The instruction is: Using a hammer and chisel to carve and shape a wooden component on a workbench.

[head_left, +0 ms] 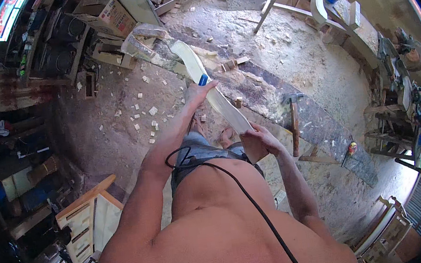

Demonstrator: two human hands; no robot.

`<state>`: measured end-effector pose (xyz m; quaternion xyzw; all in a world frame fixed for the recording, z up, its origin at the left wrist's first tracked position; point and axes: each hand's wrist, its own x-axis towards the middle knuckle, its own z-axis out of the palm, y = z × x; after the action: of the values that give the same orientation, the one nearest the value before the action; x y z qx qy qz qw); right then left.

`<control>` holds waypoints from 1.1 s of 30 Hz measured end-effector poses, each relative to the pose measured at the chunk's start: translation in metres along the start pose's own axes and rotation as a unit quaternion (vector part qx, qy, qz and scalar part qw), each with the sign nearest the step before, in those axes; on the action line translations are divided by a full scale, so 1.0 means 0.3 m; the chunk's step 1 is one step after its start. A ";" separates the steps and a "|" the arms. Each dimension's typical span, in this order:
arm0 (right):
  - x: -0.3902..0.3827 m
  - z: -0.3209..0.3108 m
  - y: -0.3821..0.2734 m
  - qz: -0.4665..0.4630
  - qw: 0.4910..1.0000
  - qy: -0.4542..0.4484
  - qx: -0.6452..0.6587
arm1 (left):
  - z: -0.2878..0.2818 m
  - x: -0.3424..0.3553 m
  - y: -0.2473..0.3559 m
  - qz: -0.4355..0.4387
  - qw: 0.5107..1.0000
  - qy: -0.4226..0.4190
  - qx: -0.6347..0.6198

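Holding this curved wooden piece (pixel 222 104) out in front of me, slanting from just by my belly up and to the left, past the near edge of the dark worktop (pixel 322 131). Both my hands are on it, well apart: the left hand (pixel 200 92) is clamped around the middle with the thumb side up top, and the right hand (pixel 263 139) grips the thick end closest to me. There's also a small blue thing (pixel 203 80) right by my left thumb, but honestly can't tell if I'm pinching it or it's just touching the wood. Handling-wise, I'd guess it's solid and stiff, no flex worth mentioning, light enough for one hand but a bit awkward because it's long and the S-bend would make it want to roll. Looks pale, bare and unvarnished, so probably decent grip unless dust makes it slick. The narrow neck toward the far end is where I'd worry about a knock, as it seems the weakest bit, so I wouldn't lift from there. Best holds imo are the blocky near end plus the middle. The hammer (pixel 294 122) lies off to the right, clear of it.
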<state>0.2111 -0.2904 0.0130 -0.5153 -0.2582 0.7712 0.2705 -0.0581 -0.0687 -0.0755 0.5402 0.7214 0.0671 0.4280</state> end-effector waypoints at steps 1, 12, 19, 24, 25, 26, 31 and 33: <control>0.017 -0.010 0.007 0.000 1.000 -0.004 -0.005 | -0.006 -0.003 -0.009 -0.009 1.000 -0.004 -0.016; -0.001 -0.016 -0.205 -0.071 0.872 0.199 -0.441 | 0.035 -0.025 -0.099 -0.067 0.942 -0.046 -0.326; 0.318 -0.189 -0.158 -0.252 0.689 0.281 -0.619 | -0.114 -0.133 -0.009 0.037 0.961 0.017 -0.273; 0.434 -0.185 -0.178 -0.209 0.701 0.245 -0.636 | -0.388 -0.386 0.102 0.161 0.980 0.100 -0.068; 0.441 -0.177 -0.177 -0.249 0.698 0.247 -0.624 | -0.408 -0.410 0.086 0.155 0.979 0.108 -0.074; 0.447 -0.177 -0.179 -0.286 0.695 0.249 -0.611 | -0.422 -0.428 0.073 0.176 0.973 0.144 -0.036; 0.467 -0.167 -0.186 -0.295 0.691 0.252 -0.609 | -0.436 -0.397 0.060 0.174 0.977 0.121 0.019; 0.557 -0.190 -0.154 -0.323 0.687 0.249 -0.602 | -0.397 -0.317 0.045 0.248 0.962 0.103 0.056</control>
<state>0.2175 -0.1360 -0.0844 -0.6250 -0.7406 0.1586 0.1890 -0.1258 -0.0993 0.0582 0.7154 0.6076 0.1860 0.2904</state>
